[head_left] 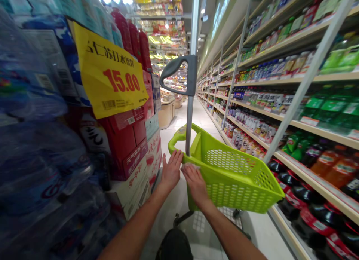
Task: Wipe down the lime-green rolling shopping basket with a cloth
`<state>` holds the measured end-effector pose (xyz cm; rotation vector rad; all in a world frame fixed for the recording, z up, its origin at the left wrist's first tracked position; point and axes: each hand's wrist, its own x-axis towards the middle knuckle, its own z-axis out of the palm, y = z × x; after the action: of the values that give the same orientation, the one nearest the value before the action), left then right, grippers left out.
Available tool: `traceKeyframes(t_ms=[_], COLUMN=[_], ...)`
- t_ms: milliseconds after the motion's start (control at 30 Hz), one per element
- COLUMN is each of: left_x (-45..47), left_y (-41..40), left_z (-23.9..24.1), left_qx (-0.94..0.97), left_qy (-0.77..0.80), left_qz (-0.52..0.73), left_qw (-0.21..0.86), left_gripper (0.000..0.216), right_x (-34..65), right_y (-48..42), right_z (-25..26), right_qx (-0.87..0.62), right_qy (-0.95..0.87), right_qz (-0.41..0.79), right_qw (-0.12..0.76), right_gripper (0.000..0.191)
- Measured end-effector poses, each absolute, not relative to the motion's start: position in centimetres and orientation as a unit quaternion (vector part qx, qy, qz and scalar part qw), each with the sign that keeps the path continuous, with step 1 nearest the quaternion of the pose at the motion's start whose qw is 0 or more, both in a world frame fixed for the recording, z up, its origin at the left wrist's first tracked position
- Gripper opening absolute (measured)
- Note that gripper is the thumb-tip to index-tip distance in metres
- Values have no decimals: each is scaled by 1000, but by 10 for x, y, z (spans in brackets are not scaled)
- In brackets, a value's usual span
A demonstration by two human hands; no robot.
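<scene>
A lime-green shopping basket (pixel 241 177) with perforated walls sits on a wheeled frame in front of me. My left hand (pixel 171 169) rests its outstretched fingers against the rim at the basket's near corner, holding nothing. Just right of it, my right hand (pixel 196 183) presses a thin, pale tissue (pixel 193 165) against the basket's outer side, close under the rim. Part of the tissue is hidden by the fingers. A metal pole (pixel 190 121) rises by the basket's near end and carries a grey loop handle (pixel 192 75). The basket's inside shows no goods.
At left stand stacked drink cartons (pixel 126 144) and wrapped bottles (pixel 42 177), with a yellow price sign (pixel 112 75) reading 15.00. Long drink shelves (pixel 283 118) line the right side, near the basket's far end. A pale-floored aisle (pixel 182 116) runs ahead to wooden display counters (pixel 167 112).
</scene>
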<state>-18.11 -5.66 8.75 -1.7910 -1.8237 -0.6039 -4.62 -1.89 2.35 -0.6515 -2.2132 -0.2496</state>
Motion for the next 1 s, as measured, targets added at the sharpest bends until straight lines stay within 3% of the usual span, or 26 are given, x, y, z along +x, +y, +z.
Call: traceKeyframes(t_ms=[133, 333, 567, 733, 833, 1000], left_x=[-180, -171, -169, -152, -135, -112], left_y=[-58, -59, -58, -63, -58, -39], left_z=[88, 88, 85, 79, 77, 73], left_qx=[-659, -653, -652, -684, -729, -796], left_qy=[-677, -682, -678, -645, -604, -540], left_qz=[-219, -228, -237, -245, -239, -199], left_qw=[246, 238, 244, 237, 216, 187], left_gripper=[65, 64, 64, 63, 63, 53], right_x=[-33, -11, 16, 35, 49, 68], right_y=[-27, -8, -15, -8, 3, 14], right_z=[-10, 36, -26, 13, 35, 26], right_qx=[-248, -282, -333, -333, -347, -375], right_qy=[-883, -811, -854, -807, -796, -768], right_qz=[-83, -87, -90, -74, -67, -106], right_qw=[389, 505, 389, 483, 492, 509], right_gripper=[49, 45, 50, 52, 51, 52])
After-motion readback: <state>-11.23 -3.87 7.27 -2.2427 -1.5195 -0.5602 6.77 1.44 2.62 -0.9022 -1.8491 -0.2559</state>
